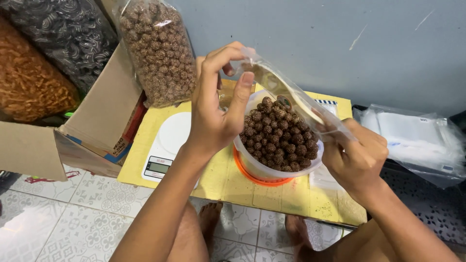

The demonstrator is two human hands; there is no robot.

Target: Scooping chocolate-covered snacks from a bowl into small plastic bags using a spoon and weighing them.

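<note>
Bag-opening step: left hand (213, 114) pinches clear bag (286, 97) mouth, right hand (354, 155) grips bottom, above tub (272, 170) of brown balls (279, 133). Next likely needs mouth spread wide.

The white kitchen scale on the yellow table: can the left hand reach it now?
Probably not at once: the left hand is busy pinching the clear plastic bag. The scale lies uncovered just below it.
</note>
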